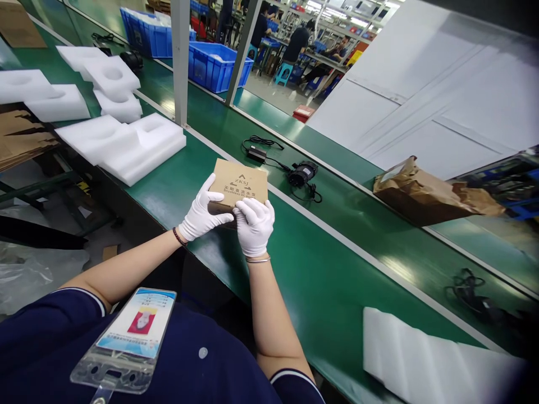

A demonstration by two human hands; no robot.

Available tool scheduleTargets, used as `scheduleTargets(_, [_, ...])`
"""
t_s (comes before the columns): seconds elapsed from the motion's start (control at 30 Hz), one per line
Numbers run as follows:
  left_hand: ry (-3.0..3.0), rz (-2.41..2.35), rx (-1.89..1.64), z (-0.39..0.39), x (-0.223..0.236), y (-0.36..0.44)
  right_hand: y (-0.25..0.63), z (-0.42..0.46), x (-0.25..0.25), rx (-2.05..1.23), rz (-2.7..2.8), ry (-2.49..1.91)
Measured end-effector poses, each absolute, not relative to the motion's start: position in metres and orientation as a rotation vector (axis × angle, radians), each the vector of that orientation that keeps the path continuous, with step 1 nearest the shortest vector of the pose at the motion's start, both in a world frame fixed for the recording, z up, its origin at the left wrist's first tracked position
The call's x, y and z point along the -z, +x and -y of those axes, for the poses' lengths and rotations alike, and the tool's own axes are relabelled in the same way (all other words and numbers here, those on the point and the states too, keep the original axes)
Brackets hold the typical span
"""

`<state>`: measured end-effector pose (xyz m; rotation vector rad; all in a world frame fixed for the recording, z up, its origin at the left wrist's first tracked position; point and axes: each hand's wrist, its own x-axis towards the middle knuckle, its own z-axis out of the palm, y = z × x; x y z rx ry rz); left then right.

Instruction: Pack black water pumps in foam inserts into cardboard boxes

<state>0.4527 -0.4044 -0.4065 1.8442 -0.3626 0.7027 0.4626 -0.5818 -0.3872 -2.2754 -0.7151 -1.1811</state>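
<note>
Holding a kraft cardboard box [238,182] at centre frame, printed with a ZKSJ mark and the words "Brushless DC", above a green belt desk [324,280]. Left grip [205,209], white-gloved, clenched on the near left corner of the box, fingers spread across its printed face. Right grip [255,225], also white-gloved, clenched on the near edge just beside the left grip, fingers curled over the top. Both forearms extending forward from navy short sleeves [290,387]; dark beaded bracelet [179,237] on the left wrist, thin metal bangle [258,260] on the right wrist. ID badge in a clear plastic holder [130,339] at lower left, hanging against the navy top.

Lying on the desk just beyond the box: black power adapter [256,154] with looped cable, and a black motor unit [302,174] with its own cord. Stacked white foam inserts [120,148] at upper left of the frame; white foam sheet [425,359] at lower right. Crumpled brown paper bag [425,193] at right of frame. Blue plastic crates [213,67] at top centre, with co-workers [297,45] at benches beyond them.
</note>
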Motion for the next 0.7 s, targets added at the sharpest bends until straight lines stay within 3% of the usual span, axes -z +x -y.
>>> scheduleTargets(0.2, [1.966, 0.402, -0.767, 0.395, 0.408, 0.465, 0.471, 0.575, 0.376, 0.905, 0.584, -2.452])
scheduleTargets(0.4, [1.938, 0.683, -0.754, 0.412, 0.411, 0.483, 0.445, 0.595, 0.374, 0.931, 0.456, -2.657])
scheduleTargets(0.53, [1.800, 0.955, -0.727, 0.483, 0.423, 0.513, 0.392, 0.651, 0.373, 1.008, 0.224, -2.700])
scheduleTargets(0.7, [1.879, 0.856, -0.420, 0.640, 0.403, 0.574, 0.282, 0.719, 0.364, 1.051, 0.037, -2.686])
